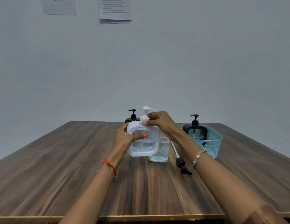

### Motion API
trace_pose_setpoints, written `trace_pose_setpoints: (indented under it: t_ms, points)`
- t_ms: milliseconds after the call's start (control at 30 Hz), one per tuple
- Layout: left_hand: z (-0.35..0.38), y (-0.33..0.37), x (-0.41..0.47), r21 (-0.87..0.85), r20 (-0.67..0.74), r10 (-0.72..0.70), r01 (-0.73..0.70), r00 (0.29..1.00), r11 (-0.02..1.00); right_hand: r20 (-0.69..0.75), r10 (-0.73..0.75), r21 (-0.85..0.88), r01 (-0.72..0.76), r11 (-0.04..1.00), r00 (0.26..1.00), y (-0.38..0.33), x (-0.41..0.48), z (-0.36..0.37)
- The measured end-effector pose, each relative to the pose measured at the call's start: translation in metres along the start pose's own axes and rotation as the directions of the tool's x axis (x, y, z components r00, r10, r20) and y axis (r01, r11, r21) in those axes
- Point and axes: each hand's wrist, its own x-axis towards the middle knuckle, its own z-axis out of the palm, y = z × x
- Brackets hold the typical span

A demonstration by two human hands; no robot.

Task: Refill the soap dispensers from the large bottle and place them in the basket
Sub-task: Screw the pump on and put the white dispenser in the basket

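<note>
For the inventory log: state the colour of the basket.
The basket is light teal, with a woven-look lower wall; head view shows it best.

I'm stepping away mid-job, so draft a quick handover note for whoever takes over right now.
Left hand grips the white dispenser by its body; right hand pinches its pump collar.
Large bottle stands behind the white dispenser; a loose black pump lies on the table right of it.
One black dispenser stands in the basket; a second black dispenser stands behind on the table.
Done: one dispenser basketed; white one holds liquid.
Left: likely seat the white pump, basket it, then handle the second black one; its fill level is hidden.
</note>
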Motion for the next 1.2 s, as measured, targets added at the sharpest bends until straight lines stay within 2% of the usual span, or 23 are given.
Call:
trace_pose_setpoints:
  t_ms: [67,167,233,333,400,500,633,967,1067,1200]
  points:
    - [0.002,0.0,0.0,-0.005,-0.006,-0.007,0.007,1.0,1.0,-0.131,0.037,0.014,-0.036,0.999,0.991,0.0,0.0,0.007]
    - [0.005,-0.001,-0.002,-0.026,-0.015,-0.02,0.02,1.0,0.999,-0.314,-0.013,-0.167,-0.042,0.985,0.949,0.003,0.002,0.02]
    - [0.005,-0.002,-0.003,-0.04,-0.013,-0.027,0.026,1.0,0.999,-0.263,-0.013,-0.194,-0.04,0.98,0.965,0.003,0.003,0.02]
    - [0.002,-0.001,-0.003,-0.048,-0.011,-0.028,0.028,1.0,0.998,-0.045,0.062,-0.05,-0.064,0.997,0.997,-0.001,0.002,0.007]
    - [0.0,0.001,-0.004,-0.029,-0.012,-0.026,0.025,1.0,0.999,-0.01,0.049,-0.02,-0.049,0.999,0.999,-0.002,0.001,0.0]
    - [0.002,0.003,-0.005,0.009,-0.015,-0.024,0.024,1.0,1.0,-0.141,0.075,-0.029,-0.08,0.996,0.987,-0.004,-0.001,0.004]
    - [0.006,-0.002,-0.007,0.005,-0.036,-0.041,0.041,0.998,0.999,-0.349,0.066,-0.098,-0.107,0.989,0.935,-0.002,-0.002,0.021]
    - [0.015,-0.007,-0.011,0.062,-0.076,-0.015,0.02,0.997,0.998,-0.568,-0.02,-0.258,-0.155,0.953,0.823,0.007,0.0,0.041]
    - [0.017,-0.007,-0.012,0.076,-0.064,-0.015,0.02,0.998,0.997,-0.578,-0.029,-0.296,-0.177,0.939,0.816,0.012,0.002,0.04]
    - [0.017,-0.004,-0.015,0.064,-0.044,-0.02,0.023,0.999,0.998,-0.405,-0.033,-0.333,-0.114,0.936,0.914,0.007,-0.007,0.02]
